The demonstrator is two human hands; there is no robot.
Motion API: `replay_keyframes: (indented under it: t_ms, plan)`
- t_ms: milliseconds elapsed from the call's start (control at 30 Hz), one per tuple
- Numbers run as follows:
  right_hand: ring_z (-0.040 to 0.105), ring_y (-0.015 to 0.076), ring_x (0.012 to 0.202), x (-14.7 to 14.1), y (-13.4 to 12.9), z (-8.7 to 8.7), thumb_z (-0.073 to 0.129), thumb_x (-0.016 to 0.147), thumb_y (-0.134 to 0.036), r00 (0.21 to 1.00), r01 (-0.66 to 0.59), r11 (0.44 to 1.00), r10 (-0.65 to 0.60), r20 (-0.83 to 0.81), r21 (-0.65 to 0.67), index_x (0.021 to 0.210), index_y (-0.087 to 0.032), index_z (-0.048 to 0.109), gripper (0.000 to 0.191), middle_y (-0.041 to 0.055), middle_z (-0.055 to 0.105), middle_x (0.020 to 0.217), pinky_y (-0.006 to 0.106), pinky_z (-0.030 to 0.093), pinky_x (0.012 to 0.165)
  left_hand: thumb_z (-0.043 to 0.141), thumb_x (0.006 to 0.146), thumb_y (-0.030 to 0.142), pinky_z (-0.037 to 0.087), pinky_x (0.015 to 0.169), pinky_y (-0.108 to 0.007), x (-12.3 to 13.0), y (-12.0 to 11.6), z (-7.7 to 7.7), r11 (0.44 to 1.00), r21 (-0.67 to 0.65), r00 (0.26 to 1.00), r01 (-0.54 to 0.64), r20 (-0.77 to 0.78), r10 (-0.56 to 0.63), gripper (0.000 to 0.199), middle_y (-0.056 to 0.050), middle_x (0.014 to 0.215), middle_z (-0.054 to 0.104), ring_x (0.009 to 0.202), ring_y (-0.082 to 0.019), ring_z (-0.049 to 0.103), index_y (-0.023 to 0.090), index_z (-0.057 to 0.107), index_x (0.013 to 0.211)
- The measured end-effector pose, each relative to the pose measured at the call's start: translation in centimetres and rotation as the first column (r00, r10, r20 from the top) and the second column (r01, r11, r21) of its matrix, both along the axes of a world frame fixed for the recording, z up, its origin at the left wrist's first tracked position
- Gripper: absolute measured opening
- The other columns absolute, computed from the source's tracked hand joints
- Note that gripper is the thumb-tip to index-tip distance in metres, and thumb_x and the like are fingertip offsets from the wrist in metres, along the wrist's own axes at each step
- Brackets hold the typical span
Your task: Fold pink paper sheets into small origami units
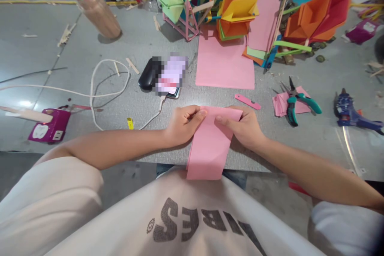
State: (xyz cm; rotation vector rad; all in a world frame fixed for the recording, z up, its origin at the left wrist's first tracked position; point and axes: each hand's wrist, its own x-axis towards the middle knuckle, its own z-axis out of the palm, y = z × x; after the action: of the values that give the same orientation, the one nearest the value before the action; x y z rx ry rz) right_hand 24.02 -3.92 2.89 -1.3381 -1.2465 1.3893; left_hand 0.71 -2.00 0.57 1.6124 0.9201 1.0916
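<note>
A folded strip of pink paper (209,148) hangs over the table's front edge, its lower end in front of my shirt. At its upper left corner my left hand (186,124) pinches it between thumb and fingers. The upper right side is gripped by my right hand (246,124), the thumb lying flat on top and the fingers behind. More than one layer shows along the paper's left edge. Just beyond my right hand lies a pink craft knife (247,101). Past the hands rests a larger pink sheet (225,66).
Pliers (295,102) lie on small pink pieces to the right, near a blue glue gun (355,112). Folded paper models (237,12) stand at the back. A phone (172,74), black case (150,74), white cable (93,96), purple power adapter (51,126) and stick holder (100,16) are leftward.
</note>
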Motion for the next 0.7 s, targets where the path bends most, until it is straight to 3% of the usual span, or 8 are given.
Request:
replay_keyframes:
  t_ms: [333,467,700]
  plan:
    - [0.059,0.0173,0.068,0.0,0.3,-0.4,0.093,0.084,-0.086,0.998,0.043,0.995,-0.047,0.043,0.094,0.081,-0.022,0.080,0.065,0.0044,0.072,0.078,0.033,0.049,0.059,0.067,0.117,0.061,0.035,0.054,-0.025,0.1,-0.1,-0.2,1.000,0.012,1.000,-0.023,0.020,0.023,0.054,0.001,0.066,0.059,0.059,-0.010,0.048,0.018,0.073,0.084]
    - [0.052,0.0166,0.066,0.0,0.7,-0.2,0.089,0.086,-0.089,0.992,0.102,0.977,-0.113,0.047,0.186,0.073,-0.025,0.071,0.067,0.0008,0.062,0.070,0.035,0.048,0.062,0.068,0.114,0.067,0.031,0.052,-0.026,0.0,0.0,-0.1,0.996,-0.011,0.996,-0.086,0.020,0.086,0.060,0.002,0.064,0.054,0.058,-0.010,0.043,0.019,0.069,0.078]
    - [0.048,0.0186,0.067,0.9,1.6,0.5,0.088,0.084,-0.093,0.996,0.047,0.984,-0.060,0.072,0.171,0.071,-0.028,0.067,0.069,0.0005,0.058,0.068,0.039,0.046,0.066,0.069,0.110,0.078,0.031,0.053,-0.027,0.0,0.4,0.3,0.985,-0.008,0.985,-0.171,0.009,0.171,0.069,0.002,0.063,0.048,0.059,-0.011,0.040,0.021,0.062,0.072]
